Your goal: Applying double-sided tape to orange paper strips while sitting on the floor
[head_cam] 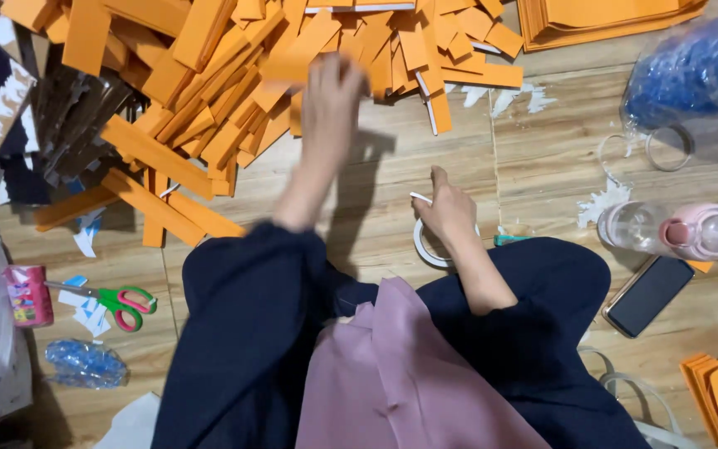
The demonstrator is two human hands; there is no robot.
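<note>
Head view looks straight down at you seated on a pale wooden floor (392,166), dark trousers and a mauve garment below; your left hand (331,100) reaches forward to the near edge of a big heap of flat orange paper strips (209,91), and its fingers close on one orange strip (292,68) at the pile's edge, though motion blur hides how firmly; your right hand (446,212) rests on the floor, thumb raised, fingers curled over a white roll of tape (425,245) that lies flat just in front of your knee, so it holds the roll down; a neat stack of orange sheets (608,21) sits at the top right, well apart from both hands; to your right lie a clear bottle with a pink cap (675,230) on its side and a dark phone (648,295); to your left, green-and-pink-handled scissors (114,299) lie beside a small pink tin (28,295).
</note>
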